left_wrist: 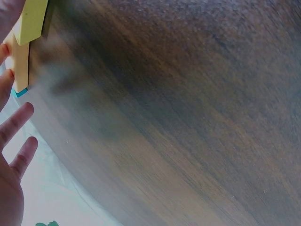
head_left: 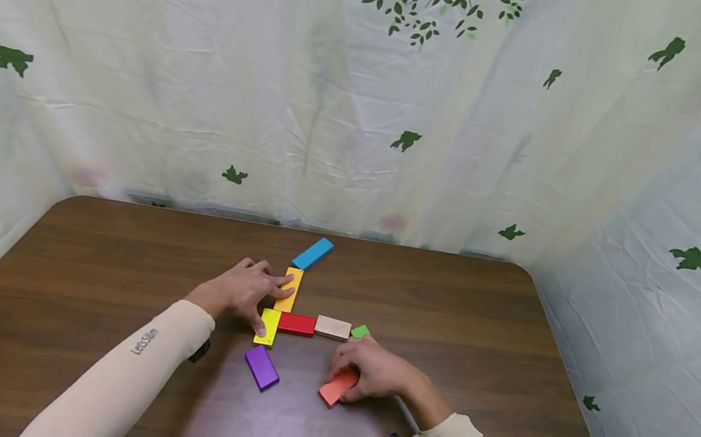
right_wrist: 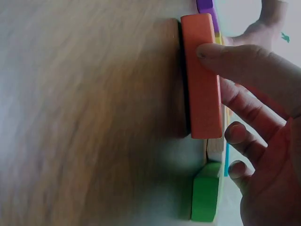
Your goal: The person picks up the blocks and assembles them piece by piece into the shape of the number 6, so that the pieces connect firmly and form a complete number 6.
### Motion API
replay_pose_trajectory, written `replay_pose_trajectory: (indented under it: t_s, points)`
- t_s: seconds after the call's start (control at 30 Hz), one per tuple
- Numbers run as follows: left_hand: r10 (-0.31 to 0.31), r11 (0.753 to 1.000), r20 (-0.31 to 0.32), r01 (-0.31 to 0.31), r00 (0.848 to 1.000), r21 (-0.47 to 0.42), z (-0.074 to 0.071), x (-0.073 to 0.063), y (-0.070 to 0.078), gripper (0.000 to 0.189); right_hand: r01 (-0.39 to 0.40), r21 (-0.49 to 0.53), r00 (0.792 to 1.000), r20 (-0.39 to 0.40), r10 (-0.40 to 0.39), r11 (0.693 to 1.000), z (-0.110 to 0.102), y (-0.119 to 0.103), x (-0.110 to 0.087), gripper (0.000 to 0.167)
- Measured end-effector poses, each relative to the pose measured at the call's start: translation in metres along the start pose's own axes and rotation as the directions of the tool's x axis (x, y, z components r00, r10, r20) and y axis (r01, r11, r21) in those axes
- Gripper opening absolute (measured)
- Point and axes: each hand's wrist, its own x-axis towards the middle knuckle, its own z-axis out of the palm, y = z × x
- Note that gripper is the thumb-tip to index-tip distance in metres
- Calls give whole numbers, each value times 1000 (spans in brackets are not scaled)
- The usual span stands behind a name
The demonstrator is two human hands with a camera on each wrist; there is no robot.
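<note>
My left hand [head_left: 244, 290] lies over the row of wooden blocks, its thumb touching the yellow block [head_left: 270, 319] and its fingertips on the amber block [head_left: 284, 305] behind. In the left wrist view the other fingers are extended. My right hand [head_left: 383, 373] pinches a coral-red block [right_wrist: 203, 94] between thumb and fingers, near the table's middle. Left to right from the yellow block, a red block [head_left: 297, 325], a pale wooden block [head_left: 333, 328] and a partly covered green block [head_left: 360, 331] form a line. A blue block [head_left: 313, 253] slants away from the amber one's far end.
A purple block [head_left: 262, 368] lies tilted just in front of the yellow one. Everything is on a dark wooden table [head_left: 125, 274]. White curtains [head_left: 323, 90] with leaf prints hang behind and at both sides.
</note>
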Motion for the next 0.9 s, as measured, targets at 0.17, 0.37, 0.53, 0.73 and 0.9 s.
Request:
replay_pose_trajectory:
  t_s: [0.17,0.37,0.53,0.73,0.9]
  points:
    - [9,1000,-6,-9,1000,11,0,-2,1,90,3,48,1000,8,-4,999,3,-3,8,22]
    - [12,1000,-13,-12,1000,12,1,-1,-1,90,-61,75,997,44,57,995,5,-7,17,22]
    - [7,1000,-7,-7,1000,6,1,0,-1,89,-66,67,997,44,63,996,8,-9,24,22]
    - [12,1000,-13,-12,1000,4,1,0,-2,89,-34,53,999,35,32,998,11,-10,33,23]
    - [13,1000,-13,-13,1000,-6,1,0,-2,90,-23,32,999,24,22,999,13,-13,38,23]
